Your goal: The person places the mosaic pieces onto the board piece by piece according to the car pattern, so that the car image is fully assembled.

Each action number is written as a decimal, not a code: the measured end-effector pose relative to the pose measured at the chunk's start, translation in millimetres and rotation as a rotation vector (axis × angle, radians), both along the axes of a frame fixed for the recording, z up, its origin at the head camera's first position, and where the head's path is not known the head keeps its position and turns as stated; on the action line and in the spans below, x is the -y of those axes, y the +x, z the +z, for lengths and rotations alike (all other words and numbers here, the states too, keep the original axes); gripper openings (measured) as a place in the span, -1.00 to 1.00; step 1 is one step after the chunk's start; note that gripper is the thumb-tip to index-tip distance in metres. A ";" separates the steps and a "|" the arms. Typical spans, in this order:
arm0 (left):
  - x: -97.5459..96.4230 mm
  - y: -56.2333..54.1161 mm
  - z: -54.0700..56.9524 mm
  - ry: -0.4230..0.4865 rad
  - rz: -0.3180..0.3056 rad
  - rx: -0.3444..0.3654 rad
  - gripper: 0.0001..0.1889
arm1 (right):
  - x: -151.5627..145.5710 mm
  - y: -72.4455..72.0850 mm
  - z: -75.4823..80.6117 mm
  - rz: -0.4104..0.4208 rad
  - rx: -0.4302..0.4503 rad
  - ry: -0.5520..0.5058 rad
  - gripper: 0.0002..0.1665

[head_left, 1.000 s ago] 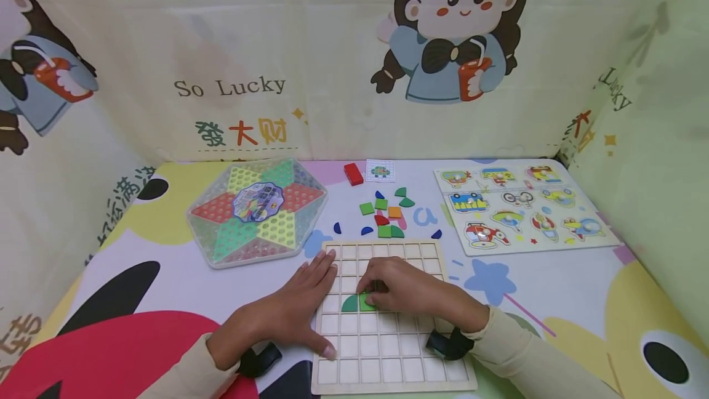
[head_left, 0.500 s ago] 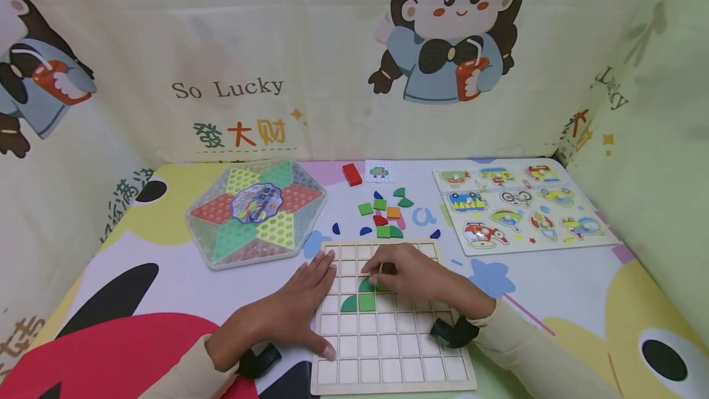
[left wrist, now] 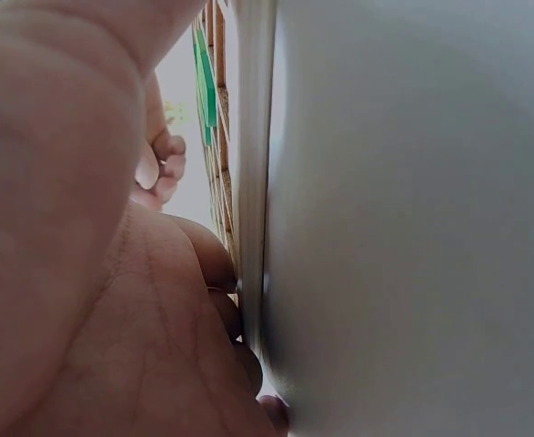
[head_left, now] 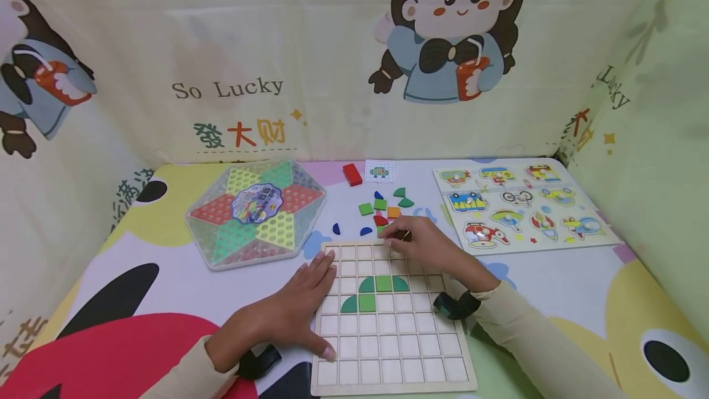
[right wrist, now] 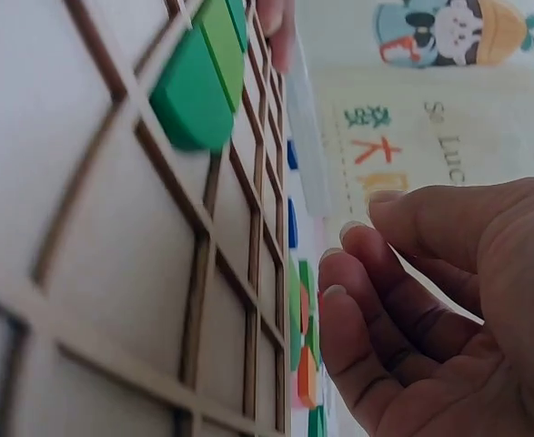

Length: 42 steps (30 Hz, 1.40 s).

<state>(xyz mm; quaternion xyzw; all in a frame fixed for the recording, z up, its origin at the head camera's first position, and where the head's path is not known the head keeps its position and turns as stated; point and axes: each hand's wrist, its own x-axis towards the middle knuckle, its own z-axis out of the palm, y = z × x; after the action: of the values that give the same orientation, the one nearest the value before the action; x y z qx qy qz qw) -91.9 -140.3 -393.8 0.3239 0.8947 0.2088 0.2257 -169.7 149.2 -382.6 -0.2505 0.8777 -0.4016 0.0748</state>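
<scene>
A wooden grid board (head_left: pixel 391 343) lies in front of me. In its upper row sit a green quarter-round (head_left: pixel 366 285), a green square (head_left: pixel 383 283) and another green quarter-round (head_left: pixel 400 284). Below them are one more quarter-round (head_left: pixel 349 305) and a green square (head_left: pixel 367 303). My left hand (head_left: pixel 296 303) rests with straight fingers along the board's left edge, thumb on its frame. Beyond the far edge, my right hand (head_left: pixel 423 242) hovers at the loose pieces, fingers loosely bent. The right wrist view shows nothing between its thumb and fingers (right wrist: pixel 348 282).
Past the board lie loose green squares (head_left: pixel 365 209), an orange square (head_left: pixel 394 212), a red piece (head_left: pixel 380 220) and blue half-rounds (head_left: pixel 336 228). Behind are a red block (head_left: pixel 352 175) and a pattern card (head_left: pixel 379 171). A Chinese checkers box (head_left: pixel 255 211) stands left, a picture puzzle board (head_left: pixel 523 205) right.
My right hand has moved from the grid's middle to beyond its far edge. Three green pieces now show in the upper row where the hand was. My left hand has stayed put.
</scene>
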 end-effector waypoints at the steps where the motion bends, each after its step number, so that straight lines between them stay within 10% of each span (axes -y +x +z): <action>1: 0.0 -0.1 -0.1 0.003 0.000 0.000 0.35 | -1.4 -2.2 -0.3 -0.008 -0.002 -0.005 -0.81; 15: -0.7 0.6 0.1 -0.001 0.005 0.005 0.35 | -16.3 -30.8 -3.8 -0.227 0.023 0.007 -0.80; 42: 1.0 0.6 0.4 0.003 -0.008 0.001 0.35 | -10.2 -57.4 -17.5 -0.271 0.066 0.043 -0.69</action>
<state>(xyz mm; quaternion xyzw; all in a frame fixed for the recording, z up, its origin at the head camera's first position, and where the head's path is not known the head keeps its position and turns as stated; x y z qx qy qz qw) -91.3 -141.3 -393.4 0.3278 0.8930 0.2095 0.2262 -227.1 159.4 -400.1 -0.1147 0.9089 -0.3972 0.0543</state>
